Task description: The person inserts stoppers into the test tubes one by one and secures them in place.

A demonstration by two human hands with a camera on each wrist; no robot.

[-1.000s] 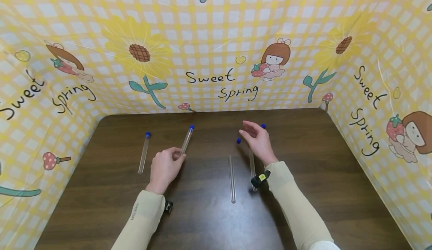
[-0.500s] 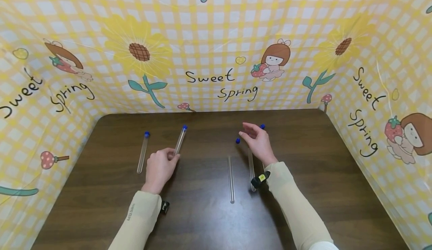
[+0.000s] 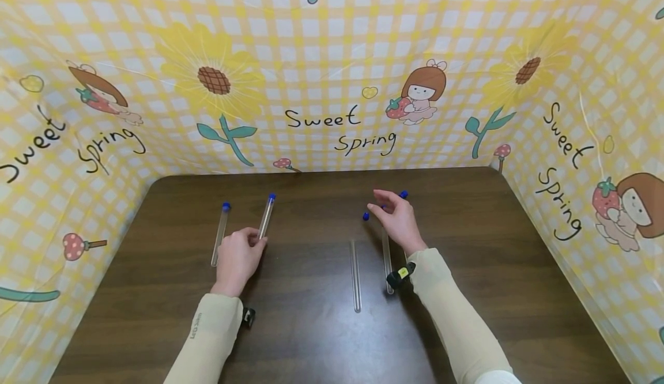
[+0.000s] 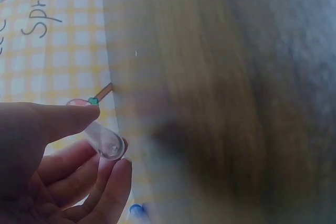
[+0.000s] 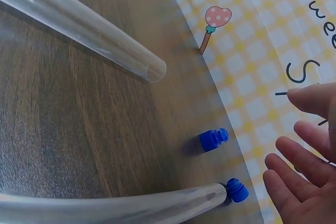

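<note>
In the head view my left hand (image 3: 237, 262) pinches a glass test tube (image 3: 266, 220) with a blue cap near its rounded end. The left wrist view shows that rounded end (image 4: 108, 145) between thumb and fingers. A capped tube (image 3: 222, 222) lies on the table beside this hand. My right hand (image 3: 399, 221), fingers relaxed and holding nothing, hovers over an uncapped tube (image 3: 386, 257). A loose blue cap (image 3: 365, 216) sits left of its fingertips. A second cap (image 5: 237, 190) lies close to the mouth of one tube (image 5: 157, 208).
Another uncapped tube (image 3: 355, 277) lies in the middle of the brown table (image 3: 301, 338). A further blue cap (image 3: 404, 194) shows behind the right hand; what lies below it is mostly hidden. A yellow checked cloth (image 3: 321, 72) encloses the table's back and sides.
My left hand has moved left with the capped tube, nearer to the tube lying there. The right hand has stayed almost in place.
</note>
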